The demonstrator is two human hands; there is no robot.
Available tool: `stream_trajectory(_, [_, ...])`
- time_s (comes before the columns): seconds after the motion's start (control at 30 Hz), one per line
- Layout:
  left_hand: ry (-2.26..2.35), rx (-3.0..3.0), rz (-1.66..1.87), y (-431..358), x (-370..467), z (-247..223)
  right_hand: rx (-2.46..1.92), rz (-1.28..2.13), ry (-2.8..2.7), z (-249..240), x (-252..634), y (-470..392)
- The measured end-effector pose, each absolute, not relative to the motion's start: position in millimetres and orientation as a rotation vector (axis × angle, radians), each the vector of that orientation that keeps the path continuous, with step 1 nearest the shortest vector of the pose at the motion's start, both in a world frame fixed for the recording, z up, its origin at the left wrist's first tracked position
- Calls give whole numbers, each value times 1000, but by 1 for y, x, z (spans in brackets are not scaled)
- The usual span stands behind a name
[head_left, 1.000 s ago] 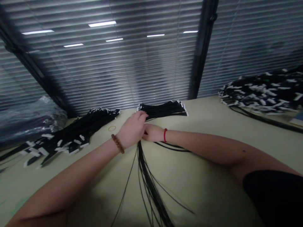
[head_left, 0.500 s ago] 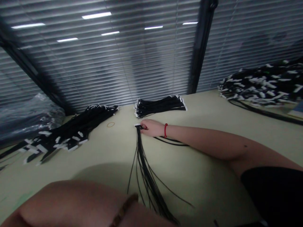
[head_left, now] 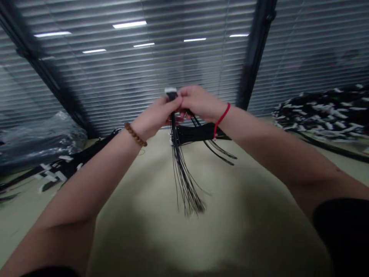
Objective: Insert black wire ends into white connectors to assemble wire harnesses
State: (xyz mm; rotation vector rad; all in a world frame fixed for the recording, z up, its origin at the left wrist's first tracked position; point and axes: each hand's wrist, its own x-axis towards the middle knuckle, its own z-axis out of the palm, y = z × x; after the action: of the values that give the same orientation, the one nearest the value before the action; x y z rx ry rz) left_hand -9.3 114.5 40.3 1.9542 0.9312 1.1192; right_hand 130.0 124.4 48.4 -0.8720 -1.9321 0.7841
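Note:
A black wire harness (head_left: 180, 159) with a white connector (head_left: 170, 90) at its top is held up above the table, its loose wire ends hanging down and fanning out. My left hand (head_left: 157, 114) has its thumb and fingers closed on the harness just under the connector. Close against it, my right hand (head_left: 197, 100) pinches at the same spot, its fingertips partly hidden. A few separate black wires (head_left: 210, 147) trail from below my right hand towards the lower right. Behind the hands, a neat bundle of black cables (head_left: 196, 133) lies on the table.
On the left lie a pile of black cables with white ends (head_left: 62, 171) and a clear plastic bag (head_left: 43, 134). A large heap of similar cables (head_left: 325, 111) sits at the right. Window blinds (head_left: 121, 77) rise behind the pale table (head_left: 161, 227).
My left hand has come up from the lower edge to the harness. My right hand has lifted the harness off the table, and the view has shifted slightly.

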Motion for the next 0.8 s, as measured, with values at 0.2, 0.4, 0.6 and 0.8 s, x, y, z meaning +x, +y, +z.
stream_trajectory(0.2, [824, 2247, 1497, 99, 10, 93, -621, 506, -1723, 105, 143, 88])
stream_trajectory(0.4, [792, 2173, 1247, 95, 11, 74, -573, 856, -1911, 84, 182, 82])
stream_trajectory(0.6, [771, 2179, 887, 96, -1, 69, -676, 1017, -2180, 77, 210, 97])
stream_trajectory(0.8, [688, 2254, 750, 78, -6, 77, -560, 1105, -2325, 80, 198, 87])
